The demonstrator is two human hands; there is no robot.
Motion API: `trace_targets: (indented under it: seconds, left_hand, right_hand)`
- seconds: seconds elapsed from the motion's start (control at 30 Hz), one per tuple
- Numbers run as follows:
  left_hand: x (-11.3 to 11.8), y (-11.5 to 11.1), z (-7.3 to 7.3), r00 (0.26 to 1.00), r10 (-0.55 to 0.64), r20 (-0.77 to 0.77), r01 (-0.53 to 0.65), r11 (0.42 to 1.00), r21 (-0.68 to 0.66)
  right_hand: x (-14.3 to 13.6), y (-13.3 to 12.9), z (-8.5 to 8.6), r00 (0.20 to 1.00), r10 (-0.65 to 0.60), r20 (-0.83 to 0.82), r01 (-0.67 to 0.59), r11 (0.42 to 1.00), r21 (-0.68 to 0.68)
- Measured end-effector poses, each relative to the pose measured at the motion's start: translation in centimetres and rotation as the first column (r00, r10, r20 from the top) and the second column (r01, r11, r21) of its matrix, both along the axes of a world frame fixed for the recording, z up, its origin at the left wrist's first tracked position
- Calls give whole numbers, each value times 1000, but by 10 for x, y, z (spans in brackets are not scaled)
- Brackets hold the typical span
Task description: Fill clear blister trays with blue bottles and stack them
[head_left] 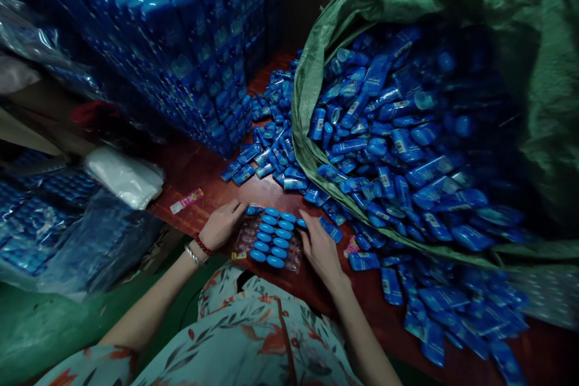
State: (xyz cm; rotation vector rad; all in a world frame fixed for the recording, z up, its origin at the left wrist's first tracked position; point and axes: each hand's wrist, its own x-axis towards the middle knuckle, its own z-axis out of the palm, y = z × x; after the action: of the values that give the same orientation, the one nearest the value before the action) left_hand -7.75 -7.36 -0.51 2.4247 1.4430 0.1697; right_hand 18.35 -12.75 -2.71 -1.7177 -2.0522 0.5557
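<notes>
A clear plastic tray (292, 253) lies on the red-brown table close to my body. Two columns of blue bottles (279, 242), tops up, stand in its middle, and the tray's side sections show bare cavities. My left hand (222, 226), with a red bead bracelet and a silver bangle, pinches a small blue bottle (254, 210) at the tray's back left corner. At the back right corner, my right hand (320, 245) holds another blue bottle (301, 223) between thumb and fingers.
A green woven sack (312, 66) spills many blue bottles (362, 145) over the table (190, 169). Tall stacks of packed blue bottles (199, 42) stand at the back left. A pink label (187, 201) lies left. Plastic-wrapped packs (104, 241) and another person's arm (49, 108) are farther left.
</notes>
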Motion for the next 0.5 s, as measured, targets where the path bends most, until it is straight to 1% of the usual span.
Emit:
trace_targets:
  seconds: [0.13,0.3,0.4,0.5]
  left_hand:
    - [10,8,10,987,-19,-158,16,1000,-23]
    - [26,20,28,921,-126,-369,106,992,-74]
    - [34,26,33,890,-173,-422,143,984,-102]
    - [42,30,33,878,-211,-431,179,977,-114]
  right_hand:
    - [3,2,1,1000,18,19,-18,1000,-18]
    - [2,4,0,998,42,43,-41,999,-22]
    - [0,4,0,998,41,53,-40,999,-23]
    - [-1,4,-1,998,23,52,-23,1000,6]
